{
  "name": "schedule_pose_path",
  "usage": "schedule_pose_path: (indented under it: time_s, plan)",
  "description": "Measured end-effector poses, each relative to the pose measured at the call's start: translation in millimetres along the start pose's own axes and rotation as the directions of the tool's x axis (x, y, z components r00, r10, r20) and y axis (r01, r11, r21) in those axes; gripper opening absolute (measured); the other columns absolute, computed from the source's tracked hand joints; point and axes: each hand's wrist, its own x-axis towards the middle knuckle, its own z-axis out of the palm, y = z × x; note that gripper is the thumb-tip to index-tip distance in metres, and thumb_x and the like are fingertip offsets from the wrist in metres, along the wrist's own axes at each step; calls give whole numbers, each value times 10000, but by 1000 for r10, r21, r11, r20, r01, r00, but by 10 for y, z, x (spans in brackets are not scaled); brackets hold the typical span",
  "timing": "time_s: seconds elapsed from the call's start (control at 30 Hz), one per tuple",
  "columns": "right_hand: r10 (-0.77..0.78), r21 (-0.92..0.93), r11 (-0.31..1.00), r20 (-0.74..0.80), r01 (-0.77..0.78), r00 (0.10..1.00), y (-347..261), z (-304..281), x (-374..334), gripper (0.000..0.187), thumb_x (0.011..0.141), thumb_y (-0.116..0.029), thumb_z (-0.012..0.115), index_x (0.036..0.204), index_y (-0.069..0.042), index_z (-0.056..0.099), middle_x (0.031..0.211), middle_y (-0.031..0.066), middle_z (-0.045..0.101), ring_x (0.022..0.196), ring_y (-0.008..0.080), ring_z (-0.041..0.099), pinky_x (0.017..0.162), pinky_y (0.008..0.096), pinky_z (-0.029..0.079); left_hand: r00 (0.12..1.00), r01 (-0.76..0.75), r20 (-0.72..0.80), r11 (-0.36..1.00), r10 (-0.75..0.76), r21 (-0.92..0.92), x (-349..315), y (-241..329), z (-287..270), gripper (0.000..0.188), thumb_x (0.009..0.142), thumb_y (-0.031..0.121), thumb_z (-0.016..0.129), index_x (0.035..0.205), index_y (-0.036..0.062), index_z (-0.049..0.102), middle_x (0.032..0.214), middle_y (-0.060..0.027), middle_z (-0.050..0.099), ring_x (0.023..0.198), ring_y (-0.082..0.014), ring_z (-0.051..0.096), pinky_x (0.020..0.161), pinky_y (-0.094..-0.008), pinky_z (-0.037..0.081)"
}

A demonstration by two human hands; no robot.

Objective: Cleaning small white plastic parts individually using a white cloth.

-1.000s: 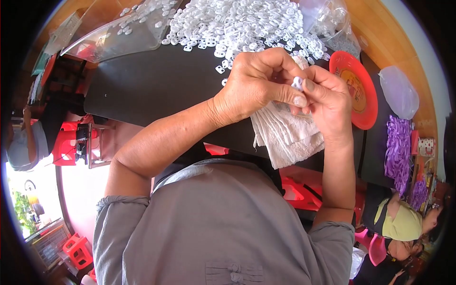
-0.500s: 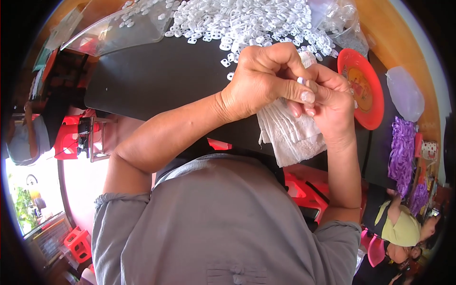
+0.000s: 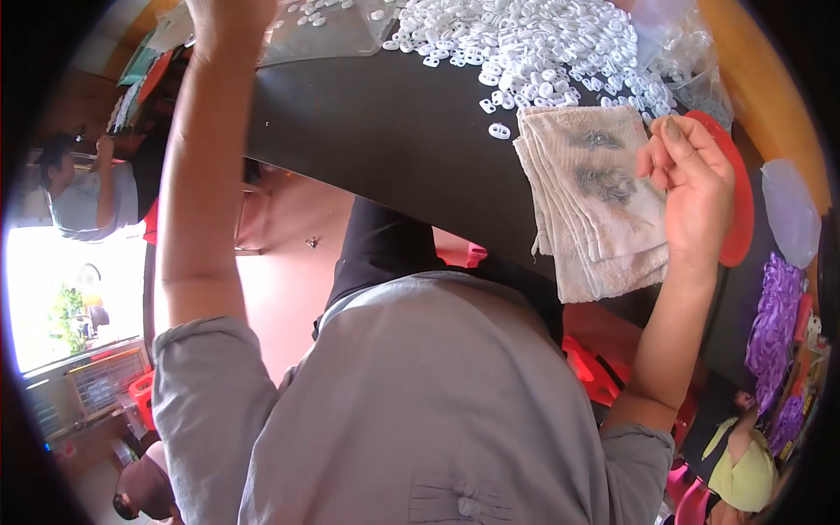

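Observation:
My left hand (image 3: 231, 12) is raised at the far left beside a clear plastic tray (image 3: 328, 44); its fingers lie beyond the top edge. My right hand (image 3: 698, 188) hovers over the right side of a folded pale towel (image 3: 556, 219), thumb and fingers curled together. Whatever it may pinch is hidden. Two small heaps of thin dark metal bits (image 3: 605, 185) rest on the towel. Behind it spreads a big pile of small white oval plastic pieces with holes (image 3: 525, 44). One white oval piece (image 3: 499, 131) lies apart, left of the towel.
A red plate (image 3: 742, 206) stands partly behind my right hand. Clear plastic bags (image 3: 696, 74) sit at the back right. The dark table's front edge (image 3: 350, 190) runs before me. Purple ribbons (image 3: 772, 324) hang at the right. Other people (image 3: 739, 464) sit on both sides.
My hands have come apart from above the towel. The left has swung far out to the upper left; the right stays near the towel. The metal bits are now uncovered.

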Motion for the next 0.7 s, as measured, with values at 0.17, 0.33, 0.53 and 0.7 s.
schedule_pose_path:
  time_s: [0.17,0.33,0.53,0.7]
  plan:
    - [-53,-108,993,-1,53,999,54,24,-12,207,908,-170,628,950,32,641,684,0,526,634,101,505,567,202,314,991,-93,135,799,14,595,257,-387,-134,158,768,27,706,915,-8,660,680,-42,581,510,-122,512,486,-253,447]
    - [-134,-349,930,-35,113,990,94,-46,-5,159,895,-134,633,952,14,650,719,-18,561,636,58,489,556,190,305,761,-483,619,807,194,340,-789,-299,231,126,797,15,676,920,36,664,771,-66,648,647,-191,612,593,-263,475]
    - [-313,-675,650,183,350,932,173,-114,33,74,824,39,610,897,22,611,780,-26,571,702,50,525,639,199,406,598,-556,772,806,217,204,-1267,-825,532,159,784,82,708,909,31,624,799,-94,555,707,-250,601,643,-336,475]
    - [-238,-744,555,285,371,928,24,-214,7,78,788,43,608,861,16,606,750,-5,559,675,57,514,619,211,401,582,-465,801,865,138,189,-1294,-1001,524,139,800,80,688,887,20,598,810,-96,562,710,-271,598,653,-350,471]
